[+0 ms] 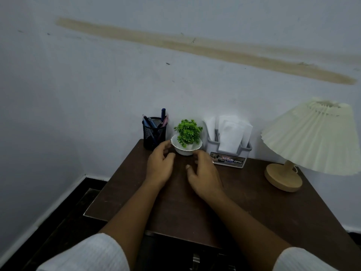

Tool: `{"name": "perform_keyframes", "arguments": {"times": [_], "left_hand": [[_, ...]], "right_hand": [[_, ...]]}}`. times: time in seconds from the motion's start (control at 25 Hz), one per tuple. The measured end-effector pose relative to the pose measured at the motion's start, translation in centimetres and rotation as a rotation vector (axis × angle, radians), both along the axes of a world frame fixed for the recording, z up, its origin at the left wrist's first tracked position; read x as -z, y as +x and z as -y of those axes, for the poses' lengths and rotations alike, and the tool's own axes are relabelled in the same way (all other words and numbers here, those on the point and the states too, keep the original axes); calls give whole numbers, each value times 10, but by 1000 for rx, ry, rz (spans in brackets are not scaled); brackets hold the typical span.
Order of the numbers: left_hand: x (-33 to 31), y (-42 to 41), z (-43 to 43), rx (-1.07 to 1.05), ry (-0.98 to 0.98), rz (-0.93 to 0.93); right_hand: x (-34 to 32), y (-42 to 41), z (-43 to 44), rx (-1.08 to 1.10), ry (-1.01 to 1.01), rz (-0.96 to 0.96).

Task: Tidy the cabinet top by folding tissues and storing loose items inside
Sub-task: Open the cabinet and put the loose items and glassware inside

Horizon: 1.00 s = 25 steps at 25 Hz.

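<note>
A dark brown cabinet top (244, 196) stands against a pale wall. At its back edge sits a small green plant in a white pot (186, 146). Right of it a grey holder (228, 156) carries folded white tissues (231, 133). A black mesh cup with pens (154, 133) stands at the back left. My left hand (159, 165) hovers just left of the pot, fingers loosely curved, holding nothing. My right hand (203, 171) hovers just right of and below the pot, fingers relaxed, also holding nothing. Neither hand clearly touches the pot.
A lamp with a cream pleated shade (312, 135) and a round wooden base (283, 178) stands at the right. A metal fitting (196, 259) shows on the cabinet front below. Dark floor (64, 216) lies to the left.
</note>
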<state>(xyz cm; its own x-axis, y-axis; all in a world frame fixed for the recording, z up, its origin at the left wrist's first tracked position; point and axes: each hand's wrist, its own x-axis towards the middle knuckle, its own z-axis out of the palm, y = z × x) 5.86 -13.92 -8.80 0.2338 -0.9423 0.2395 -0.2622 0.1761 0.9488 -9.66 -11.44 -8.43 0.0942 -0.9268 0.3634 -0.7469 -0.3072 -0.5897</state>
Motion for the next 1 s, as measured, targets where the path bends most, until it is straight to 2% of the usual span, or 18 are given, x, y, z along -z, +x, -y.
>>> {"name": "perform_keyframes", "arguments": {"times": [0.16,0.24,0.4,0.56,1.0], "left_hand": [[-2,13,1,-259,-62,-61],[-2,27,6,-294,-53,-70],[-1,54,14,-210,-28,-141],[3,57,21,-159,-22,-42],[4,57,27,-118,31,13]], "right_hand": [[-1,21,-10,-231,-30,-209],[-1,41,-5,-299,-13,-238],[1,73,19,-297,39,-250],[2,92,37,-179,94,-274],[2,92,49,-198,139,-210]]}}
